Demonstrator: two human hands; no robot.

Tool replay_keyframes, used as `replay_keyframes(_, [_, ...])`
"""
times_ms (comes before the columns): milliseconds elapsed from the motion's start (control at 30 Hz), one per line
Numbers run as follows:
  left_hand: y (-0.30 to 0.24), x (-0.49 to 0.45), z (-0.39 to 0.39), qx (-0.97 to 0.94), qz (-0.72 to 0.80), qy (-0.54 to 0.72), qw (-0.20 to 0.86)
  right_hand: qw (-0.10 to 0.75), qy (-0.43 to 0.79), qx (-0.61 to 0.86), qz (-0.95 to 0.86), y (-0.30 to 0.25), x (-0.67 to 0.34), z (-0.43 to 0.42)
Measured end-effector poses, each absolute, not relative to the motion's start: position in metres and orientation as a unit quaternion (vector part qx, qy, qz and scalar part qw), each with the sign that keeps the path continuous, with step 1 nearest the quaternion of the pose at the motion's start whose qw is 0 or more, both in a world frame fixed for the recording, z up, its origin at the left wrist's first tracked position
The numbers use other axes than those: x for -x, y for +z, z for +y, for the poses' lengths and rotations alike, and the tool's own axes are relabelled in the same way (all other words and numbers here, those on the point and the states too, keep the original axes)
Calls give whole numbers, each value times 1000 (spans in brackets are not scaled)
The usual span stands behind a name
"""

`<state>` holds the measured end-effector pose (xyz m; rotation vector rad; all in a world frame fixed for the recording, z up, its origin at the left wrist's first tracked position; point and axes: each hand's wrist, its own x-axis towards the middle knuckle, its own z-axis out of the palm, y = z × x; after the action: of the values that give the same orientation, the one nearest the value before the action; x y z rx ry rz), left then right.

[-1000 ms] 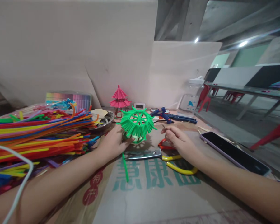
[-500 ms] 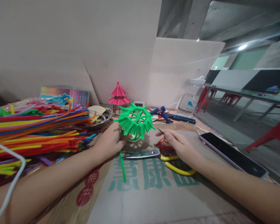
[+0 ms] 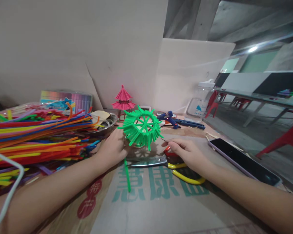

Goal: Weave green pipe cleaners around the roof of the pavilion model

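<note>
My left hand [image 3: 113, 146] is closed at the left side of a green pipe-cleaner ring [image 3: 144, 139], with fringed ends hanging around it and spokes across its middle. Its fingertips are hidden behind the fringe. Just right of the ring, my right hand [image 3: 187, 150] pinches a thin dark stick [image 3: 164, 140] whose tip points at the fringe; what the stick is made of I cannot tell. Below both hands lie scissors with yellow handles [image 3: 188, 177]. A single green pipe cleaner [image 3: 127, 177] hangs or lies below my left hand.
Bundles of coloured pipe cleaners [image 3: 39, 130] fill the left side, near a metal bowl [image 3: 104, 130]. Behind stand a pink pagoda [image 3: 123, 99], a blue glue gun [image 3: 169, 118] and a water bottle [image 3: 199, 100]. A phone [image 3: 244, 162] lies at right; a white cable [image 3: 17, 185] crosses the left edge.
The green ring has tipped a little, showing more of its spoked opening. My right hand has shifted slightly left with the thin stick, near the fringe.
</note>
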<state>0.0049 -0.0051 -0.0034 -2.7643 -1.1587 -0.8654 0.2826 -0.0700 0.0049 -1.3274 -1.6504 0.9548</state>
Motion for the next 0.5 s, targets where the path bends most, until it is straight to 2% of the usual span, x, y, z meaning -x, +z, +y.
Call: replay_keyframes(500, [1, -8, -7, 892, -359, -276, 9, 419, 423, 510, -620, 4, -283, -70])
